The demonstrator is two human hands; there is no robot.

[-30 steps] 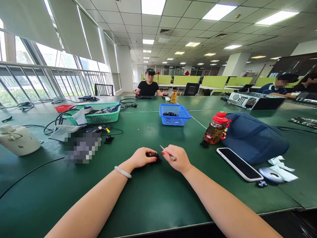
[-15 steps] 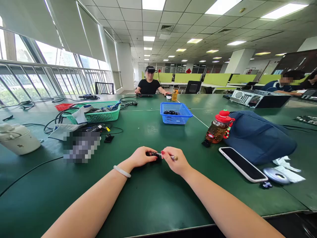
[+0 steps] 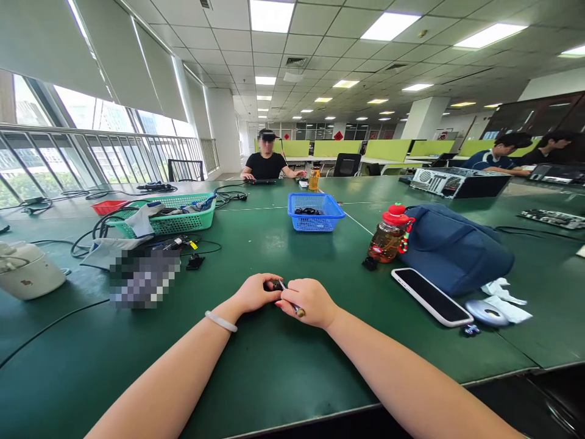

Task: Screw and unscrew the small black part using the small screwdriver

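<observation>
In the middle of the green table [image 3: 256, 372], my left hand [image 3: 253, 294] is closed around a small black part [image 3: 276, 285], whose exact kind I cannot make out. My right hand [image 3: 313, 302] grips a slim, pen-like metal tool [image 3: 298, 311] with a brownish rounded end. The tool slants, its rounded end pointing down toward me and its narrow end up at the black part. Both hands are close together, low over the tabletop, and the fingers partly hide the part. A pale bangle [image 3: 221, 321] circles my left wrist.
Ahead stands a blue basket [image 3: 316, 222] holding black items. To the left are a green basket [image 3: 189, 222], cables and a white container [image 3: 30, 274]. A bottle [image 3: 387, 239], blue bag [image 3: 457, 250] and phone [image 3: 432, 297] lie right. People sit at the far side.
My right hand has turned the tool, so its rounded end now points down toward me instead of rightward. My left hand keeps the black part. The view has shifted slightly right.
</observation>
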